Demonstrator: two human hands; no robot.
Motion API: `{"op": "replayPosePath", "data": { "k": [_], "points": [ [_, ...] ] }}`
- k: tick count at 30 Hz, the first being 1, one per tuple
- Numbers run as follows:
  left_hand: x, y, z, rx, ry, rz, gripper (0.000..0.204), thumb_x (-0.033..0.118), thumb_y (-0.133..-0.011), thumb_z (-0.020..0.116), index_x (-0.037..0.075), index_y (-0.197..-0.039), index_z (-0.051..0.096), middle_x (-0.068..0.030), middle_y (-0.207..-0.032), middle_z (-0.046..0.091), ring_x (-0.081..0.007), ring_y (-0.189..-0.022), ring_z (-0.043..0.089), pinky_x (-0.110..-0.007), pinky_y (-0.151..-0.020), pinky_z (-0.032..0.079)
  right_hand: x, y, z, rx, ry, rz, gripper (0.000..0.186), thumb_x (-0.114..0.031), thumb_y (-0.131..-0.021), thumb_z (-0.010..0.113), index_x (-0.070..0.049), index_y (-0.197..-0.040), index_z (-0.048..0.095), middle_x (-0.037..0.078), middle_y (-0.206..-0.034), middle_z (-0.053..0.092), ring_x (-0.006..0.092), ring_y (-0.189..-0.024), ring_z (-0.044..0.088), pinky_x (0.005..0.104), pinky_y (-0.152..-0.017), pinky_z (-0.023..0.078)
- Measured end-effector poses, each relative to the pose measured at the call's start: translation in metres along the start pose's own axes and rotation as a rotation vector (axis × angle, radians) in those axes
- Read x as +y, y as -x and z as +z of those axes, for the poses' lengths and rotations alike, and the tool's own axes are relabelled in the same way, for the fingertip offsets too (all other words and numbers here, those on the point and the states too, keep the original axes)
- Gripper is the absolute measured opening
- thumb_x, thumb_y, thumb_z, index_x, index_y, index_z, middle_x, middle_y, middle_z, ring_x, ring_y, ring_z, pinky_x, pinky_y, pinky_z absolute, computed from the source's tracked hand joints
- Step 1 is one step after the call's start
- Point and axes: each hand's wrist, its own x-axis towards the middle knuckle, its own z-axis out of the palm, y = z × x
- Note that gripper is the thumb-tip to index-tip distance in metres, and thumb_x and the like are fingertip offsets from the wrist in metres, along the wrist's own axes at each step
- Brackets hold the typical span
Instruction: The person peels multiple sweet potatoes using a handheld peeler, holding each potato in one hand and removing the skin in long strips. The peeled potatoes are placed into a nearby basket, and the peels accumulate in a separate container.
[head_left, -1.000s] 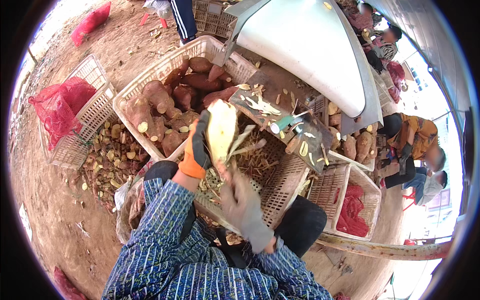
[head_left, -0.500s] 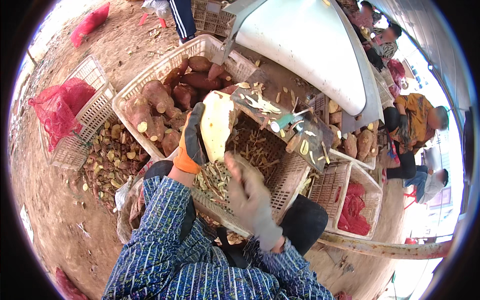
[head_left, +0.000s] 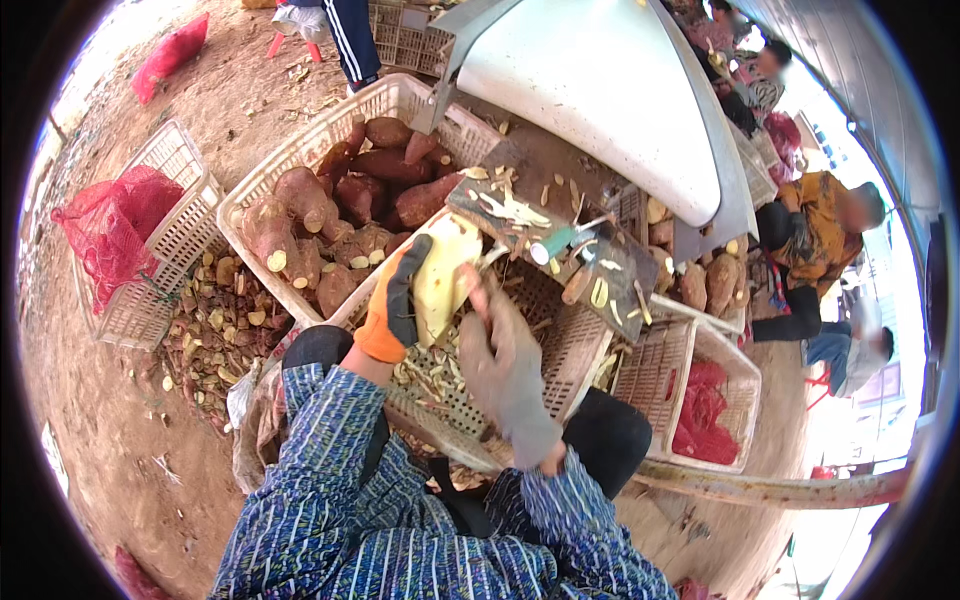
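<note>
A large sweet potato [head_left: 443, 275], pale yellow where its skin is off, is tilted above a crate of peelings [head_left: 585, 385]. My left hand [head_left: 392, 300], in an orange and dark glove, is closed around its left side. My right hand [head_left: 505, 365], in a greyish glove, is at its right side with fingers curled. A small pale tool that looks like a peeler [head_left: 493, 256] shows past the right fingers, mostly hidden. Beyond the hands, a board [head_left: 520, 238] bears peel strips, a green-handled tool [head_left: 553, 246] and a wooden-handled tool [head_left: 580, 282].
Unpeeled sweet potatoes [head_left: 355, 190] fill a crate [head_left: 248, 192] at the left. Cut ends lie in a heap [head_left: 215, 340] on the ground. A white metal chute [head_left: 590, 100] slopes down beyond the board. Red mesh bags [head_left: 708, 410] and other crates stand around; people sit at the right.
The sweet potato has turned and tilted rightward, lower than before. My right hand has come up against its right side. The view has shifted slightly.
</note>
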Motion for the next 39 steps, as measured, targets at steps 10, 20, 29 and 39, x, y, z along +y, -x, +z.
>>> {"op": "replayPosePath", "data": {
  "k": [10, 20, 29, 39],
  "points": [
    [0.002, 0.000, 0.008, -0.043, 0.015, -0.031, 0.039, 0.030, -0.101, 0.057, 0.001, -0.127, 0.060, -0.0093, -0.112, 0.070, -0.0181, -0.096, 0.069, -0.030, -0.083, 0.056, 0.011, 0.010, -0.002, -0.031, 0.067, -0.040, 0.040, -0.015, -0.100, 0.051, 0.004, -0.136, 0.053, 0.019, -0.126, 0.064, 0.0207, -0.105, 0.067, 0.0318, -0.086, 0.054],
    [0.014, -0.002, 0.014, -0.025, 0.109, -0.005, 0.031, 0.028, -0.100, 0.061, 0.007, -0.123, 0.060, -0.0071, -0.106, 0.071, -0.0179, -0.097, 0.068, -0.032, -0.083, 0.058, 0.007, 0.024, -0.015, -0.320, -0.138, -0.041, 0.042, -0.015, -0.099, 0.050, -0.004, -0.140, 0.052, 0.022, -0.119, 0.064, 0.0352, -0.102, 0.066, 0.0412, -0.089, 0.052],
    [0.007, -0.016, 0.000, 0.056, 0.092, 0.037, 0.043, 0.034, -0.102, 0.055, 0.004, -0.132, 0.058, -0.0110, -0.119, 0.069, -0.0217, -0.101, 0.068, -0.034, -0.086, 0.058, 0.011, 0.047, 0.006, -0.268, 0.040, -0.002, 0.050, -0.019, -0.100, 0.053, 0.004, -0.143, 0.045, 0.029, -0.115, 0.064, 0.0387, -0.099, 0.067, 0.0441, -0.083, 0.055],
    [-0.015, -0.021, -0.013, 0.261, 0.040, 0.156, 0.033, 0.033, -0.100, 0.059, 0.007, -0.121, 0.061, -0.0081, -0.108, 0.069, -0.0202, -0.091, 0.068, -0.034, -0.081, 0.057, 0.015, 0.042, 0.022, -0.092, 0.143, -0.090, 0.054, -0.019, -0.099, 0.053, 0.008, -0.144, 0.039, 0.027, -0.102, 0.062, 0.0395, -0.089, 0.065, 0.0490, -0.075, 0.053]
  ]
}}
